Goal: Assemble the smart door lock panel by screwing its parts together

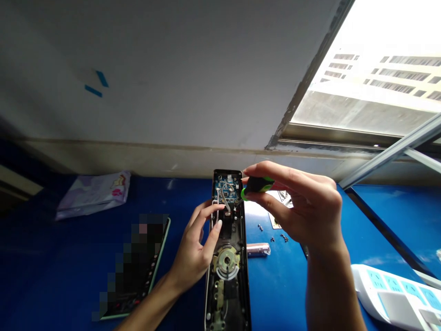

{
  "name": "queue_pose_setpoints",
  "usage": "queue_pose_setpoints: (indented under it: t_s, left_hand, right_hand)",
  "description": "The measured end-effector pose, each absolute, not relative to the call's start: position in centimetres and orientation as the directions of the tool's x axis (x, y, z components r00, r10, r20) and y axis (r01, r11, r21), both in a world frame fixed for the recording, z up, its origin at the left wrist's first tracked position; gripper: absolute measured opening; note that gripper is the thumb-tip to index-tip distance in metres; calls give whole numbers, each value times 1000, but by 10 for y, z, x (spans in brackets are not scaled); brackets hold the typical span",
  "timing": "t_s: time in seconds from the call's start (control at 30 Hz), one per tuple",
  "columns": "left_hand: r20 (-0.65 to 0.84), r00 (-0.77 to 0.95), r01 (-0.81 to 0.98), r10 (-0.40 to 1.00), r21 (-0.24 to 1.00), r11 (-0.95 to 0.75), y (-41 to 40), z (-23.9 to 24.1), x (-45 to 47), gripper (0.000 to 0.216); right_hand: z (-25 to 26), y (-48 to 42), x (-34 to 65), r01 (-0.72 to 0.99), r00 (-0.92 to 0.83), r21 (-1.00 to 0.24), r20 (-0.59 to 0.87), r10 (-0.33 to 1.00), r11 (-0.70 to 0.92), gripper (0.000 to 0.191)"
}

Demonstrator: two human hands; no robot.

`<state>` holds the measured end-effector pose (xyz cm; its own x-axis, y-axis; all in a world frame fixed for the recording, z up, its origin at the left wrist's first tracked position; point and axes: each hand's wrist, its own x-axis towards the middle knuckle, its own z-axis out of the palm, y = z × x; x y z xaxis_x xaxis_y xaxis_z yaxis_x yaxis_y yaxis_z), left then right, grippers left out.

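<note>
A long black housing, probably an electronic door lock, lies with its inside facing up. At its far end sits a blue circuit board with pale cables running from it. My left hand is at the housing's left edge, index finger and thumb apart beside the cables. Between the fingers of my right hand is a screwdriver with a black and green handle. It is tilted down to the left, its shaft by a screw spot just below the board. Whether its tip touches a screw is too small to tell.
Several small dark screws lie on the blue table to the right, near a wrapped cylindrical piece and a light plate. A white power strip stands at lower right. At left are a dark tablet and a purple packet.
</note>
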<state>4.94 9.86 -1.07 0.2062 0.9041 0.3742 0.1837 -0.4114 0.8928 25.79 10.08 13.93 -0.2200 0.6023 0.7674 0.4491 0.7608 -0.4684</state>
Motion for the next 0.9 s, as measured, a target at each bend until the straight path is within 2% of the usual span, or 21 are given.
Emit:
queue_pose_setpoints:
  t_s: [0.2,0.4,0.57,0.63,0.77,0.9]
  left_hand:
    - [379,209,206,901,884,-420,99,-11,50,33]
    - [390,250,352,886,816,-458,98,0,48,39]
    - [498,260,524,827,646,-554,95,14,51,43]
    - [581,296,562,758,536,-630,95,22,55,37]
    - [619,429,584,658,365,-725,96,38,66,28]
    - [561,552,583,617,270,-766,97,46,75,26]
  right_hand:
    - [143,94,249,559,-206,-401,781,590,726,37]
    - [145,95,252,596,-110,-434,789,605,675,37]
    - [153,85,267,610,16,-457,824,566,647,36]
    - [157,81,276,648,-18,-435,812,584,625,32]
    - [157,84,296,714,-228,-409,632,741,568,22]
    - [149,96,308,754,-227,-496,418,879,431,22]
